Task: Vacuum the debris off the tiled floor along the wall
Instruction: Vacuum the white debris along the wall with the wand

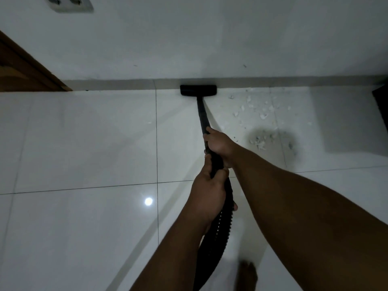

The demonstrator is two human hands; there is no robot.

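A black vacuum wand (202, 113) runs from my hands to a wide black floor head (198, 90), which sits on the white tiled floor (84, 139) against the skirting of the wall (189, 38). My right hand (218, 143) grips the wand higher up. My left hand (207, 190) grips it just below, where the ribbed black hose (218, 227) begins. Pale scraps of debris (260, 114) lie scattered on the tiles to the right of the head, with a greyer patch of dust (270, 140) nearer me.
A brown wooden door frame (25, 70) stands at the left. A wall socket (69, 4) sits at the top left. A dark object (381, 108) juts in at the right edge. A bare foot (246, 276) shows at the bottom.
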